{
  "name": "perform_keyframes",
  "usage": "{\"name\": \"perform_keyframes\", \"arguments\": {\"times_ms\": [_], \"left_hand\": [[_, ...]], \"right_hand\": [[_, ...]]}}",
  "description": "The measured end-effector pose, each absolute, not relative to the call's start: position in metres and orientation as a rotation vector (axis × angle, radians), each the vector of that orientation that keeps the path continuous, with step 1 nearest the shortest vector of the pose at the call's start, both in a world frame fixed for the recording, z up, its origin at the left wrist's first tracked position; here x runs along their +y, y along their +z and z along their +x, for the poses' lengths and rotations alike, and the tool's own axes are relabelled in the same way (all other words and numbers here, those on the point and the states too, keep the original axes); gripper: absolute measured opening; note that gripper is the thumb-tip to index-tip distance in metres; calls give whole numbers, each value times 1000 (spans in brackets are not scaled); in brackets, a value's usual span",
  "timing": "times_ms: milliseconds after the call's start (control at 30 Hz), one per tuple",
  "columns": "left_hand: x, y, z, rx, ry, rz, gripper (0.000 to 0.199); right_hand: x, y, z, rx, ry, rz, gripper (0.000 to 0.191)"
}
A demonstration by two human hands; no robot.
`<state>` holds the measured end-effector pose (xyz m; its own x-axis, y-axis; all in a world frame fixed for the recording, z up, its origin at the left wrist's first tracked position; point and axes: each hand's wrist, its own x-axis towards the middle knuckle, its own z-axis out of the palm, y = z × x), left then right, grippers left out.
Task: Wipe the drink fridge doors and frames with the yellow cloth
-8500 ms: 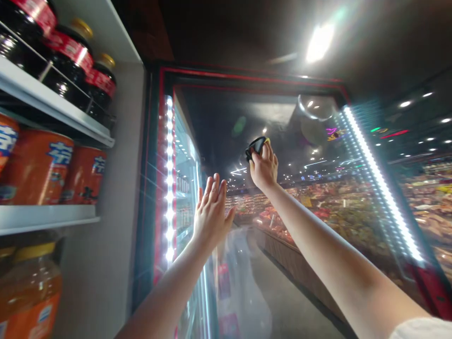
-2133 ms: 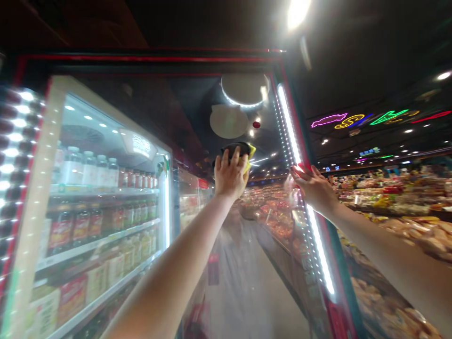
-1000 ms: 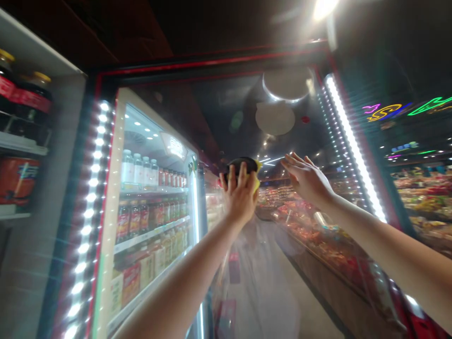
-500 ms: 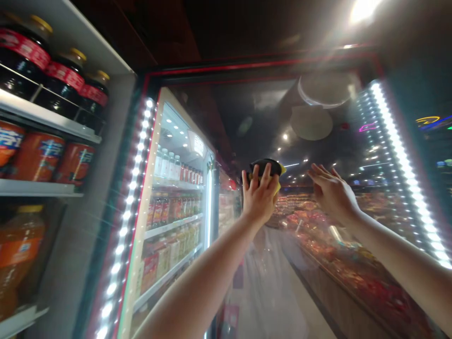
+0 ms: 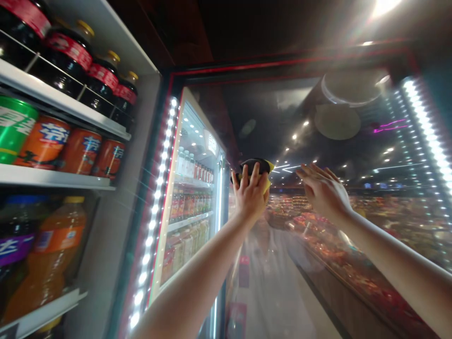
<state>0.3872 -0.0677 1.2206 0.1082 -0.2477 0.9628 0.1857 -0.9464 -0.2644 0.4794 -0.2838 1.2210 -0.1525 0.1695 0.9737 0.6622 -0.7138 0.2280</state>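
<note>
My left hand (image 5: 250, 197) presses a black and yellow cloth (image 5: 252, 165) flat against the glass door (image 5: 275, 108), fingers spread over it. My palm and fingers hide part of the cloth. To its right my right hand (image 5: 325, 190) is raised with fingers stretched out and nothing in it. It is at or close to the glass; I cannot tell whether it touches. The door glass reflects a lit drinks cooler, ceiling lamps and a person in a light top.
Left of the door, open cooler shelves (image 5: 52, 176) hold dark cola bottles (image 5: 102, 80), orange cans (image 5: 79, 150), a green can (image 5: 16, 129) and an orange drink bottle (image 5: 56, 254). LED strips (image 5: 155, 221) edge the door.
The view has turned left, showing more of the shelves. Both hands have shifted left across the glass, the cloth moving with my left hand.
</note>
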Motion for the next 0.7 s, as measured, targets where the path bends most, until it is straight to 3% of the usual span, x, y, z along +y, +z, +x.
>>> {"name": "perform_keyframes", "arguments": {"times_ms": [200,333,467,567,700], "left_hand": [[-29,1257,361,-68,-2025,-2106,45],[-1,1232,343,-275,-2151,-2120,50],[-11,1206,349,3,-1943,-2132,47],[-14,1225,352,140,-1842,-2130,46],[14,1249,335,-64,-1981,-2139,48]], "right_hand": [[-253,1217,451,-1009,-1930,-1800,47],[-266,1206,453,-893,-1886,-1896,45],[-260,1201,451,-858,-1885,-1923,45],[-242,1202,444,-890,-1915,-1877,46],[-226,1197,438,-925,-1910,-1848,47]]}}
